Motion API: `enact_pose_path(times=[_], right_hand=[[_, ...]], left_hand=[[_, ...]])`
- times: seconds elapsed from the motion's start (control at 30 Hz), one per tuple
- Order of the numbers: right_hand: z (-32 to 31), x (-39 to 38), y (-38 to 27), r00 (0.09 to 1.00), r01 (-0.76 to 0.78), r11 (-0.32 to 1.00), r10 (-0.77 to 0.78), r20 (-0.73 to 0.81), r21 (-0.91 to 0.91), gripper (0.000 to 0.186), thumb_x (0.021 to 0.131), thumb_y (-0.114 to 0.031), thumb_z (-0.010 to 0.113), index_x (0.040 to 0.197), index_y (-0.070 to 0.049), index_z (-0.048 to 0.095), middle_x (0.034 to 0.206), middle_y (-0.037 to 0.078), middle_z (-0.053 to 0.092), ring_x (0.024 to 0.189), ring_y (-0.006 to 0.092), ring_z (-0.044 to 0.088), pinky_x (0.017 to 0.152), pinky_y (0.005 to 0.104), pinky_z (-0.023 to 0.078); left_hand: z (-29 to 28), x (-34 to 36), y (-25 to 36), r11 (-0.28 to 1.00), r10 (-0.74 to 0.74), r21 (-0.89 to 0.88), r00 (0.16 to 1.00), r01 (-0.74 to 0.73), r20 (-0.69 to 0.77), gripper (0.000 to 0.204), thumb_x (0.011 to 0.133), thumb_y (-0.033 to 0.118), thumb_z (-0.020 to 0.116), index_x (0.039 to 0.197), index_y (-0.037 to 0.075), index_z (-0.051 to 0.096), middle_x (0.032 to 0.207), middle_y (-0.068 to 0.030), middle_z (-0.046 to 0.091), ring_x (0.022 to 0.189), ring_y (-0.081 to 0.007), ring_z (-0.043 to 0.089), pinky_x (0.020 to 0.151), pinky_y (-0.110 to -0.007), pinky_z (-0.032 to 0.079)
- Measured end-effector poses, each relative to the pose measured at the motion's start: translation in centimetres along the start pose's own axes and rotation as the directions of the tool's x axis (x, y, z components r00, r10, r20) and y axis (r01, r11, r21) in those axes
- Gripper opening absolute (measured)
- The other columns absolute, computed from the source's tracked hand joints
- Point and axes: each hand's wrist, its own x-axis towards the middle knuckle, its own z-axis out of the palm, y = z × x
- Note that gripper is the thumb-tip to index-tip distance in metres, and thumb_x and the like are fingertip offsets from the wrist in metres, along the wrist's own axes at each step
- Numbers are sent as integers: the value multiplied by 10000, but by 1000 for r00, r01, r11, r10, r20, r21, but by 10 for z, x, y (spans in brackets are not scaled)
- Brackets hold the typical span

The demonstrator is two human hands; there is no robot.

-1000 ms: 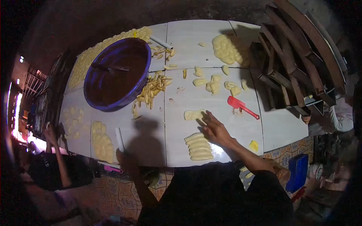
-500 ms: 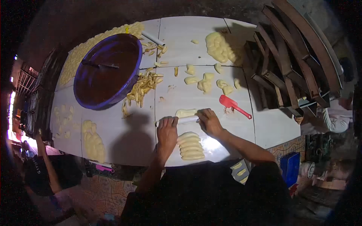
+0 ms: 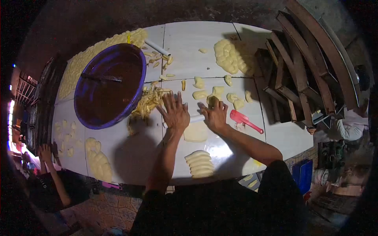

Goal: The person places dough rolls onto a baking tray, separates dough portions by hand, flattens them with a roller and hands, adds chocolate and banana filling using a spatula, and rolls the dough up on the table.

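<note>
A white rolling pin (image 3: 197,119) lies crosswise under my two hands, just beyond a flattened sheet of pale dough (image 3: 195,133). My left hand (image 3: 175,114) is open on the pin's left end, fingers spread and pointing away from me. Over the right end, my right hand (image 3: 214,117) lies palm down with its fingers apart and slightly bent. Closer to me sits a row of several rolled dough pieces (image 3: 199,164). Past my right hand are loose dough lumps (image 3: 235,100), and a red scraper (image 3: 247,122) rests to its right.
A purple basin (image 3: 138,92) of dark brown filling stands left, beside a heap of yellowish strips (image 3: 151,101). More dough (image 3: 228,57) lies at the back. Dark metal trays (image 3: 303,74) are stacked at the right. Another person's hands (image 3: 45,152) are at the left edge.
My hands have pushed forward, away from me, and their fingers have gone from curled round the pin to stretched out. The dough sheet now shows larger and flatter on the near side.
</note>
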Motion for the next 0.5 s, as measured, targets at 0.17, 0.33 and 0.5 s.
enact_pose_path(times=[0.17, 0.33, 0.5], right_hand=[[-8, 28, -7, 990, -88, 994, 95, -104, 67, 395, 976, -351, 575, 1340, -223, 663, 1320, 255, 495, 1200, 405, 458, 1016, 573, 336], [-49, -34, 107, 939, -320, 936, 334, -80, 146, 371, 887, -202, 712, 1236, -77, 716, 1139, 202, 646, 1087, 368, 585, 931, 456, 515], [-66, -73, 141, 987, -84, 995, 91, 129, -57, 200, 799, -149, 764, 938, -11, 724, 973, 169, 717, 1007, 383, 620, 864, 483, 489]], left_hand=[[21, 61, -19, 964, -29, -267, 984, -20, -177, 711, 1055, 360, 470, 1629, 85, 152, 1694, -211, 53, 1558, -435, 7, 1177, -713, 35], [-46, 6, 16, 911, 207, -239, 875, -336, -438, 747, 930, 242, 670, 1578, 92, 329, 1517, -243, 438, 1456, -416, 343, 1156, -576, 285], [-38, -12, 3, 872, 483, -226, 840, -435, 246, 717, 866, 7, 635, 1540, 108, 411, 1311, -161, 600, 1239, -341, 549, 1037, -440, 444]])
